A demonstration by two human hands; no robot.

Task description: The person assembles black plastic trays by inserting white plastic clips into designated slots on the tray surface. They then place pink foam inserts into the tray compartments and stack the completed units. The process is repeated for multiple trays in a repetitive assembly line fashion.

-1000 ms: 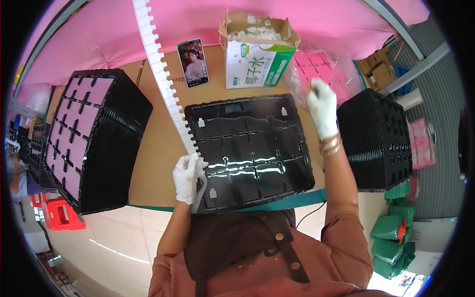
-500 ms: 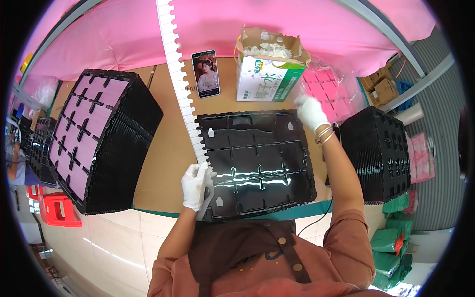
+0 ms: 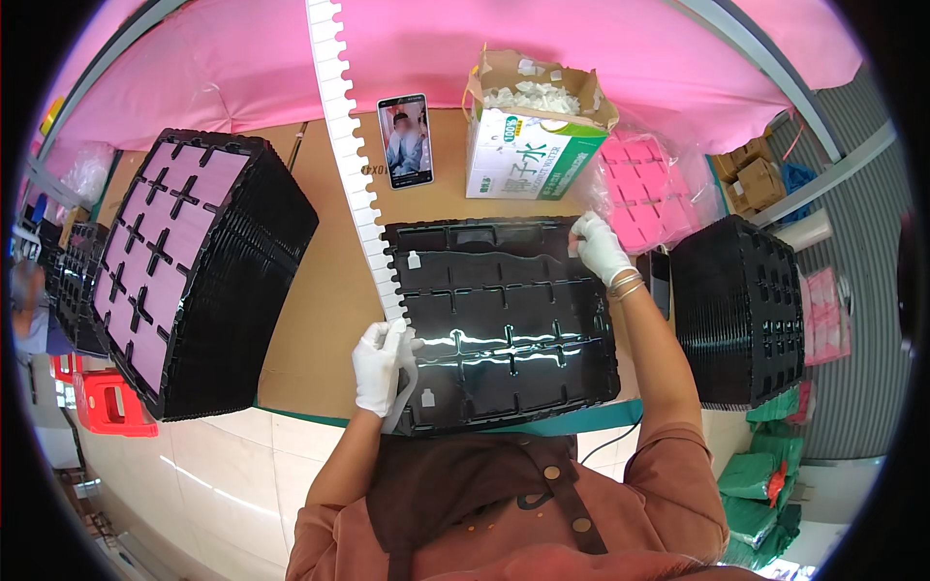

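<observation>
A black plastic tray (image 3: 504,334) with raised ridges lies flat on the table before me. Small white bottle-shaped stickers (image 3: 427,397) sit at its left corners. My left hand (image 3: 379,368), in a white glove, is closed on the lower end of a long white strip of labels (image 3: 347,126) with a notched edge. Below the fingers a greyish tail of that strip hangs beside the tray. At the tray's far right corner my gloved right hand (image 3: 602,249) rests with its fingertips drawn together. It covers the sticker spot there; whatever lies under the fingers is hidden.
Tall stacks of black trays stand at the left (image 3: 223,281) and right (image 3: 736,310); the left one bears pink sheets. Behind the tray are a lit phone (image 3: 407,140) and a carton (image 3: 533,145) of white scraps. Bagged pink sheets (image 3: 644,189) and a dark device (image 3: 655,276) lie right.
My right hand has come down and slightly left onto the tray's far right corner, over the sticker that showed there. The left hand keeps its hold on the label strip.
</observation>
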